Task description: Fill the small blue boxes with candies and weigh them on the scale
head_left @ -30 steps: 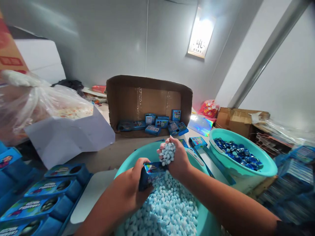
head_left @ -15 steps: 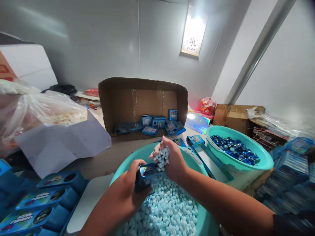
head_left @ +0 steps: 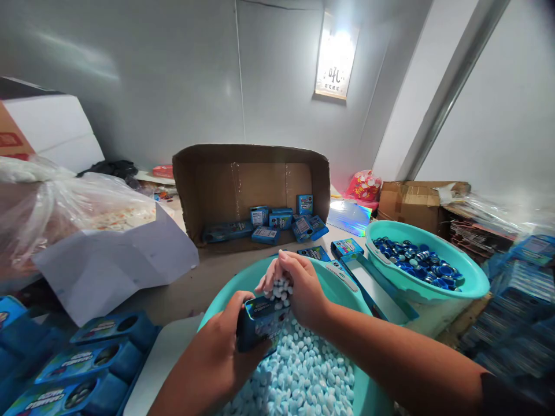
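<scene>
The right hand (head_left: 299, 286) has its fingers curled closed around a small heap of pale blue tablets (head_left: 280, 288), held directly over the mouth of a small blue box (head_left: 260, 320), probably so that spilled ones drop back. The left hand (head_left: 225, 352) grips this box firmly, fingers wrapped on its side, opening upward. Both are above the teal basin (head_left: 347, 289), full of loose tablets. Both forearms come from the near edge of the basin; beyond its far rim stands an open cardboard carton (head_left: 251, 196).
</scene>
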### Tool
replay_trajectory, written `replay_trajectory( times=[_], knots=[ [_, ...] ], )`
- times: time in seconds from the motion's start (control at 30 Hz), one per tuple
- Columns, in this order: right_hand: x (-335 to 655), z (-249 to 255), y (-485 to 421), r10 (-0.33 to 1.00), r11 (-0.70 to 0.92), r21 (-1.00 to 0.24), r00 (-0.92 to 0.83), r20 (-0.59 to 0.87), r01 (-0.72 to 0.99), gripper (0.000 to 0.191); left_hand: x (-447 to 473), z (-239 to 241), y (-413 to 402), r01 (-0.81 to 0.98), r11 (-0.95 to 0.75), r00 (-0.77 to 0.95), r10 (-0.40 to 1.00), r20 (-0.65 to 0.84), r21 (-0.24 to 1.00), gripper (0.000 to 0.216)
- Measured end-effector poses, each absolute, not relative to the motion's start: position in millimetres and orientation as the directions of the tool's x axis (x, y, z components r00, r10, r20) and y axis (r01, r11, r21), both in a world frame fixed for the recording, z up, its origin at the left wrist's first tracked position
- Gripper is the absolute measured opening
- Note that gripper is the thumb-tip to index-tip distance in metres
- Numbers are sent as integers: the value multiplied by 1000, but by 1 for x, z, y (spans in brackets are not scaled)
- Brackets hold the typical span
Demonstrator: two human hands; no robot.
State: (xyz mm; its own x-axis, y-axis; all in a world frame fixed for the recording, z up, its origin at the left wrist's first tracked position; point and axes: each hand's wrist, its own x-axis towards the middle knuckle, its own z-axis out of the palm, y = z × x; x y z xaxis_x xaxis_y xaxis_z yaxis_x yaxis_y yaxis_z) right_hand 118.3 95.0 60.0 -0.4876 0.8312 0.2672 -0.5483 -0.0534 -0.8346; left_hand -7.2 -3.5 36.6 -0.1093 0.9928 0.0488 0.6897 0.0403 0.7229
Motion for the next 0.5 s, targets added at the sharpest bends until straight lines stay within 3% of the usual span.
replay_trajectory(
  times=[0.1, 0.3, 0.5],
  knots=[
    [120, 60, 92, 814, 27, -820, -464, 350, -571, 38, -7, 40, -5, 668, 16, -89, 994, 58, 744, 32],
    [122, 61, 89, 771, -31, -795, -520, 367, -606, 37, -8, 44, -7, 617, 23, -65, 998, 21, 786, 37],
    [129, 55, 80, 835, -88, -844, -502, 228, -530, 39, -3, 37, -9, 633, 88, -115, 993, -19, 769, 36]
  ],
)
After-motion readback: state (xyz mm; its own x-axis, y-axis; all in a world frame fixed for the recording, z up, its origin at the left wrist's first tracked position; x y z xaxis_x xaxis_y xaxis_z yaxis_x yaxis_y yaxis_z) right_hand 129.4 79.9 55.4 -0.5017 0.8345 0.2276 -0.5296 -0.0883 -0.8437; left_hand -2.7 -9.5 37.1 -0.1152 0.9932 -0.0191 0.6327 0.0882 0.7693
